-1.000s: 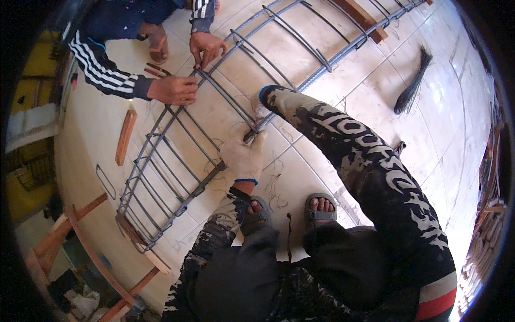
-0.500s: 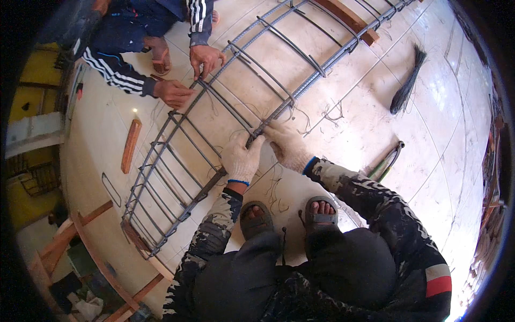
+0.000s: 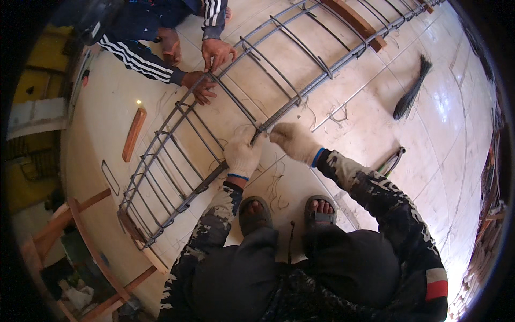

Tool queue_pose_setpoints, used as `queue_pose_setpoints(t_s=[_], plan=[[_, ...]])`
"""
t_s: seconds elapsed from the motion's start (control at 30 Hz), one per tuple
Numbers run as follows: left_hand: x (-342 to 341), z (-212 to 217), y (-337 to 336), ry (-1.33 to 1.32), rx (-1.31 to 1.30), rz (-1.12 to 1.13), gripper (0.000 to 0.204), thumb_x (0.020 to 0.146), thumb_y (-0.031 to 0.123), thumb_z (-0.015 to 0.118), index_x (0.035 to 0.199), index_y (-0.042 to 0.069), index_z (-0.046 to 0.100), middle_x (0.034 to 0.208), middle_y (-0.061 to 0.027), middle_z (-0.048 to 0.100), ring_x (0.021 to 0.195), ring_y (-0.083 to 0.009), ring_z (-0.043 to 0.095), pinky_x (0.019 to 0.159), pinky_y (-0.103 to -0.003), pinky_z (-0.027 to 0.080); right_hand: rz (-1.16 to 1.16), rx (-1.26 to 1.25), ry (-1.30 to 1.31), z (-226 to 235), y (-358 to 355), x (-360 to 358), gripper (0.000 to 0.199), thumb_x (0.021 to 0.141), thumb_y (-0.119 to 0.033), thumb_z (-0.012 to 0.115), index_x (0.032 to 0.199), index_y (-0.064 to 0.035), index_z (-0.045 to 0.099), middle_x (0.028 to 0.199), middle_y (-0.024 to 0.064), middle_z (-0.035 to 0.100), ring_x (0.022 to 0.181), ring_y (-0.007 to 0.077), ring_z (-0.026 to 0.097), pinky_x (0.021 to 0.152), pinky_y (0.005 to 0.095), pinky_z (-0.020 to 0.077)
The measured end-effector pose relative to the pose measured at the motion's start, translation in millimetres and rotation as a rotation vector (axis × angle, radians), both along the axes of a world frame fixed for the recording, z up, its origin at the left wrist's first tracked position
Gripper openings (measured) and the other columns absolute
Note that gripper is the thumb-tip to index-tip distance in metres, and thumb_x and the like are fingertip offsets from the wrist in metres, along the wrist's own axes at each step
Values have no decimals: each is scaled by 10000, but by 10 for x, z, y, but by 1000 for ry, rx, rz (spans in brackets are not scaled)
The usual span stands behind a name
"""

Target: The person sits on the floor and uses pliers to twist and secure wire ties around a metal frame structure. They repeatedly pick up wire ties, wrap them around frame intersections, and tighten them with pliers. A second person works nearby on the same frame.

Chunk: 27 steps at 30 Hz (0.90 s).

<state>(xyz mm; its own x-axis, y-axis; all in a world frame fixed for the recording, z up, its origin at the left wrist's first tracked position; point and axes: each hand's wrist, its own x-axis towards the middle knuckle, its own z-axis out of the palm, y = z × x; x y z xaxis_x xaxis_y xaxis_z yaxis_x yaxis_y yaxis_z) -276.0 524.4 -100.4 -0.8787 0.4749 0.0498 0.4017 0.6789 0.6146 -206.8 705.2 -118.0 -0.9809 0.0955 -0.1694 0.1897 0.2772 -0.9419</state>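
A long cage of steel rebar (image 3: 283,110) with bent stirrups runs diagonally across the tiled floor in front of me. My left hand (image 3: 242,153), in a cream knit glove, is closed round the near bar beside a stirrup joint. Just right of that joint, my gloved right hand (image 3: 294,142) has its fingers curled together. What they pinch, if anything, is too small to make out; thin tie wire (image 3: 279,177) lies on the floor below. Opposite, a co-worker's two bare hands (image 3: 216,52) work at the cage's far bar.
A bundle of dark tie wire (image 3: 414,90) and a tool with a curved dark end (image 3: 394,161) lie to the right. One wood block (image 3: 134,135) is on the floor at left; another piece of wood (image 3: 355,24) crosses the cage. Wooden framing (image 3: 91,247) stands at lower left.
My right hand has drawn slightly right, off the joint, and its fingers have curled in. My left hand stays on the bar. The co-worker's hands have come closer together.
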Motion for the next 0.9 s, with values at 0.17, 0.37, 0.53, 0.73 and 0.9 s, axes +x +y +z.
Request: queue_pose_setpoints(t_s=[0.17,0.37,0.53,0.73,0.9], plan=[[41,-103,-361,72,262,103,351,927,140,714,1269,61,718,1257,-143,676,1132,-312,671,965,-403,545,366,268,235,69,61,-241,250,969,-203,633,1079,-18,759,1033,213,754,965,364,732,860,436,574],[-501,602,-45,-407,108,-523,300,1036,145,647,1300,19,716,1138,-114,754,1061,-237,697,927,-359,538,291,-88,-269,609,183,-316,206,961,-154,607,1028,-26,753,891,122,775,849,283,732,768,392,585],[-766,702,71,-746,0,-424,282,1048,230,675,1183,-1,763,1000,-62,778,949,-139,693,858,-302,541,225,-430,58,305,380,-133,372,1068,-346,582,1149,-18,736,994,95,795,588,136,550,567,306,494],[-769,438,67,-886,123,-343,234,1034,219,683,1042,4,776,917,-11,750,855,-87,658,764,-268,526,-183,-1277,-761,-74,-62,239,484,1132,-452,498,1298,-24,650,1105,117,754,548,66,380,470,214,354],[-750,556,147,-985,172,-272,190,1017,181,664,986,18,757,909,-6,736,852,-95,660,785,-265,536,-210,-1750,-505,52,-488,40,320,1130,-185,450,1372,-12,569,1209,38,664,683,39,405,576,192,388]])
